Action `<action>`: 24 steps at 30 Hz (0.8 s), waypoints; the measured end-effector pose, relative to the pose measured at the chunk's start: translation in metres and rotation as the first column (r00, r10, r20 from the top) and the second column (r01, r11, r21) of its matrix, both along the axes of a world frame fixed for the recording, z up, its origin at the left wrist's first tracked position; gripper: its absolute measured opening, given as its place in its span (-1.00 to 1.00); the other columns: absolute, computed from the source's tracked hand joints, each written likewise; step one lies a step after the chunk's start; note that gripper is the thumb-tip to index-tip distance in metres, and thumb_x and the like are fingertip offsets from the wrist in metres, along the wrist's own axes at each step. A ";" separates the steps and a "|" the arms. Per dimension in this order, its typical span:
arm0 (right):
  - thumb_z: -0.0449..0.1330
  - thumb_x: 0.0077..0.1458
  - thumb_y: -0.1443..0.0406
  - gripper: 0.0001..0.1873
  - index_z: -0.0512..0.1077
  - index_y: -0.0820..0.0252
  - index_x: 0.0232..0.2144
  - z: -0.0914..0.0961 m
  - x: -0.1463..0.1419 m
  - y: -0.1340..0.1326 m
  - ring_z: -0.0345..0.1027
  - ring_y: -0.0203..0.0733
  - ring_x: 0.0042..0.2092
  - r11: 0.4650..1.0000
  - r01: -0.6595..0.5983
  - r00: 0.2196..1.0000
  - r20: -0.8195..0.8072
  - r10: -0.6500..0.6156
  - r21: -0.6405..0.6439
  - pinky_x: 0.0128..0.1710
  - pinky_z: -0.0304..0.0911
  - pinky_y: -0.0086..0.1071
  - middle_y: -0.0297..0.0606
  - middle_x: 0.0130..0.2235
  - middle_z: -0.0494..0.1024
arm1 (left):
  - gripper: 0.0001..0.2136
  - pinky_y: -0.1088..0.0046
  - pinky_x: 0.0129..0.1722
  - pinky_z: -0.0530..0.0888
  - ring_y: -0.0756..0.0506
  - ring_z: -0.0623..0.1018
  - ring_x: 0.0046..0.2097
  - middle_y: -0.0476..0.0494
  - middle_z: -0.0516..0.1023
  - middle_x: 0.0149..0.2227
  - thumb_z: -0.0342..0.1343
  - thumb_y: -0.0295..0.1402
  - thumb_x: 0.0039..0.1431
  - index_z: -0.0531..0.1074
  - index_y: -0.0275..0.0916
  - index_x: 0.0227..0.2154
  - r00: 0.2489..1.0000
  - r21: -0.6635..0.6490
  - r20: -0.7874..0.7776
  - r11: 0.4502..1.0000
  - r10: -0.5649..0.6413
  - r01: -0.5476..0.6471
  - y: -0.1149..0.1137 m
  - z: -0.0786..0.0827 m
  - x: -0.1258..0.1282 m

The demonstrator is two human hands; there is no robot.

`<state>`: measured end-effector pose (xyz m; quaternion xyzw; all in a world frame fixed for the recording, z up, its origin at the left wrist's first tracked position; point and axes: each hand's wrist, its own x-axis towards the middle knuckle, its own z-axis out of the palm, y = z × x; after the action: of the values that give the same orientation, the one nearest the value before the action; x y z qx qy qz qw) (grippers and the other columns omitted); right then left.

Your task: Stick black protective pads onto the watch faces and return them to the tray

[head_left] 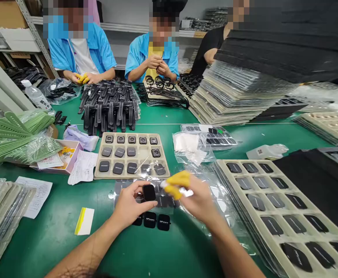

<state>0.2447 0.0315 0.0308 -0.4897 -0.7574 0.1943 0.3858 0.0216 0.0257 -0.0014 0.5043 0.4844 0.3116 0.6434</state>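
Just off centre toward 7 o'clock, left hand (pixel 129 201) grips black watch case (pixel 149 192) between thumb and fingers. At 3 o'clock, right hand (pixel 199 195), yellow finger covers (pixel 179 179), fingers bent by white item (pixel 164 184); blurred, cannot tell if gripped. At 12 o'clock, beige tray (pixel 143 153) of watches (pixel 131 139); at 6, black lettered squares (pixel 150 220).

The head camera looks forward and down over the wearer's own forearms (pixel 90 241), which enter from the bottom edge. The left hand (pixel 129 204) and right hand (pixel 197 195) are close to it, around the middle of the frame. The green table (pixel 192 251) is seen at a slant from above, stretching away up the picture. Co-workers in blue (pixel 105 50) face the lens from farther off, at upper left and top centre, with shelving (pixel 125 27) behind them along the top.
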 end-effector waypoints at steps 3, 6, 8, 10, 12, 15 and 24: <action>0.16 0.23 0.42 -0.77 0.57 0.05 -0.19 -0.004 -0.026 -0.006 0.42 -0.23 -0.25 0.970 -0.243 0.970 0.015 0.243 0.014 -0.30 0.39 -0.36 -0.23 -0.26 0.55 | -0.51 0.32 -0.07 0.54 -0.19 0.65 -0.13 -0.15 0.70 -0.20 0.40 -0.42 -0.10 0.53 -0.21 -0.02 0.999 0.012 -0.005 0.999 -0.034 0.034 0.000 -0.003 0.001; 0.17 0.22 0.44 -0.78 0.57 0.07 -0.22 -0.011 -0.021 -0.003 0.37 -0.24 -0.25 0.983 -0.179 0.977 0.112 0.181 -0.028 -0.29 0.36 -0.37 -0.24 -0.29 0.52 | -0.52 0.30 -0.02 0.53 -0.19 0.66 -0.13 -0.15 0.70 -0.22 0.41 -0.35 -0.08 0.54 -0.22 -0.03 0.999 0.008 -0.039 1.000 -0.027 0.027 0.000 -0.002 0.003; 0.19 0.21 0.45 -0.80 0.55 0.10 -0.19 -0.013 -0.015 -0.001 0.35 -0.22 -0.24 0.995 -0.095 0.987 0.127 0.094 0.002 -0.26 0.35 -0.34 -0.23 -0.29 0.51 | -0.53 0.30 0.01 0.51 -0.19 0.66 -0.13 -0.14 0.71 -0.23 0.42 -0.30 -0.07 0.54 -0.22 -0.03 0.998 0.008 -0.049 1.000 -0.029 0.030 -0.001 0.000 0.003; 0.17 0.21 0.47 -0.77 0.54 0.12 -0.17 -0.011 -0.014 0.000 0.34 -0.22 -0.24 0.991 -0.131 0.988 0.085 0.129 0.020 -0.26 0.34 -0.34 -0.21 -0.27 0.50 | -0.52 0.31 -0.03 0.52 -0.18 0.66 -0.14 -0.13 0.71 -0.22 0.41 -0.31 -0.07 0.54 -0.21 -0.02 0.997 0.008 -0.058 0.998 -0.054 0.054 -0.001 0.002 0.003; 0.11 0.19 0.52 -0.70 0.54 0.11 -0.18 -0.008 -0.012 -0.001 0.32 -0.24 -0.25 0.958 -0.285 0.954 0.091 0.285 -0.013 -0.29 0.31 -0.37 -0.22 -0.26 0.49 | -0.51 0.33 -0.08 0.53 -0.18 0.66 -0.16 -0.12 0.70 -0.22 0.41 -0.36 -0.10 0.55 -0.21 -0.02 0.993 0.015 -0.087 0.997 -0.074 0.076 -0.001 0.003 0.003; 0.05 0.15 0.56 -0.64 0.55 0.09 -0.25 0.002 -0.003 0.000 0.27 -0.25 -0.29 0.922 -0.385 0.885 0.262 0.384 -0.048 -0.38 0.21 -0.42 -0.24 -0.29 0.48 | -0.51 0.34 -0.09 0.52 -0.18 0.65 -0.17 -0.12 0.70 -0.24 0.41 -0.37 -0.11 0.56 -0.21 -0.03 0.992 0.002 -0.098 0.997 -0.079 0.079 -0.002 0.004 0.002; 0.24 0.22 0.36 -0.93 0.48 0.14 -0.22 -0.012 -0.021 -0.005 0.37 -0.22 -0.27 0.991 -0.133 0.988 0.080 0.132 0.012 -0.32 0.32 -0.37 -0.24 -0.32 0.51 | -0.51 0.39 -0.15 0.52 -0.15 0.65 -0.20 -0.12 0.69 -0.26 0.39 -0.45 -0.13 0.54 -0.26 -0.03 0.996 -0.026 -0.058 0.998 -0.062 0.061 -0.001 0.004 0.003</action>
<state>0.2238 0.0263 0.0188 -0.4422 -0.8045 0.1936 0.3461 0.0248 0.0243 0.0028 0.5201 0.4910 0.2710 0.6442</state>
